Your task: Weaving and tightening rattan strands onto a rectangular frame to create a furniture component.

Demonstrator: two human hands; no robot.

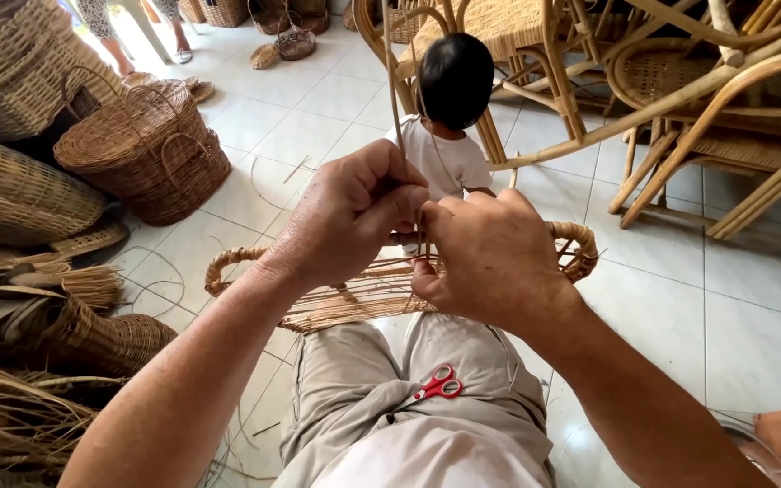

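Note:
A half-woven rattan basket frame (237,262) with wrapped rim loops rests over my knees. My left hand (345,212) pinches a thin rattan strand (395,99) that rises straight up from the weave. My right hand (490,258) is closed on the frame's middle beside it, fingers pressed against the same strand. Small red-handled scissors (438,383) lie on my lap, on beige trousers.
A small child (449,117) in a white shirt sits on the tiled floor just beyond the frame. Woven baskets (151,149) and bundles of fibre (11,425) pile up at left. Rattan chairs (725,99) stand at right and behind. Another person's legs (106,32) show at top left.

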